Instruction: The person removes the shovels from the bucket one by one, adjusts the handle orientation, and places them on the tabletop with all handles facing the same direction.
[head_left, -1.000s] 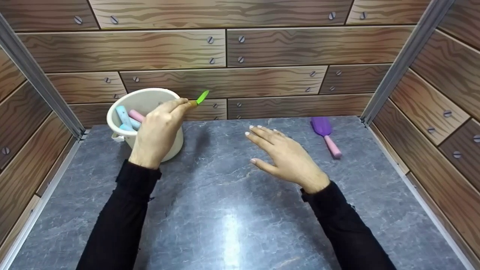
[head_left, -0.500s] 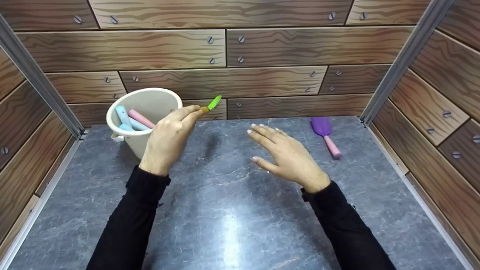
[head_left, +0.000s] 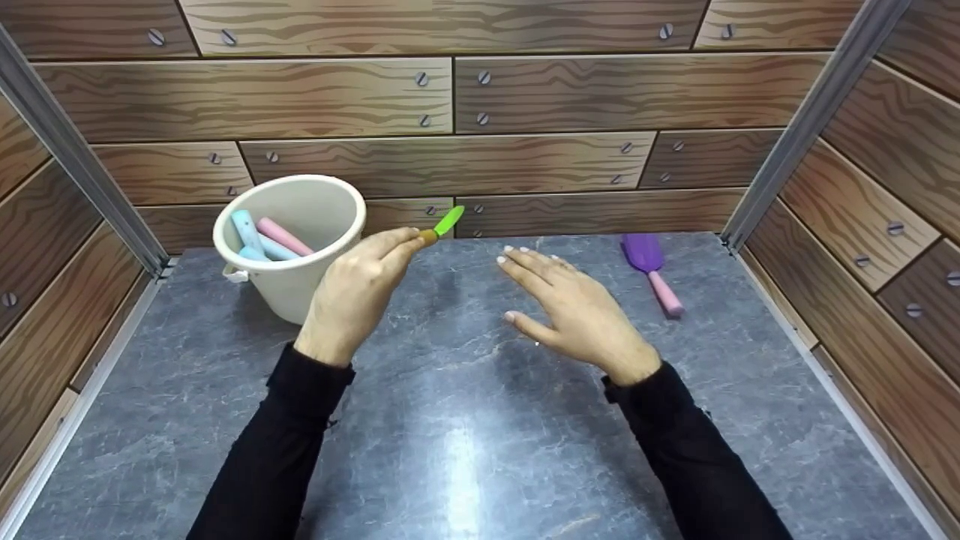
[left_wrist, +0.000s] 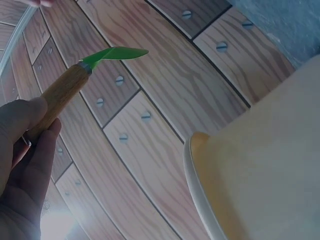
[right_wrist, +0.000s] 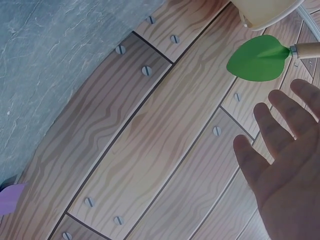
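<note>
Head view: no readable writing or brand shows on anything. Left hand (head_left: 352,296) grips a wooden-handled green trowel (head_left: 442,227) in the air, just right of the cream bucket (head_left: 300,225). Right hand (head_left: 577,315) hovers flat-fingered over the desk (head_left: 465,420), holding nothing.

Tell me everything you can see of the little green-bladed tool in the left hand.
The green-bladed tool is a small trowel-like piece with a leaf-shaped, glossy green blade, plastic by its look, joined by a thin metal collar to a round, light wooden handle. The left hand pinches the handle's rear end between thumb and fingers, hiding that end. The tool is in the air above the grey counter, tilted with its blade pointing up and away, just right of the cream bucket without touching it. Nothing else touches it.
</note>
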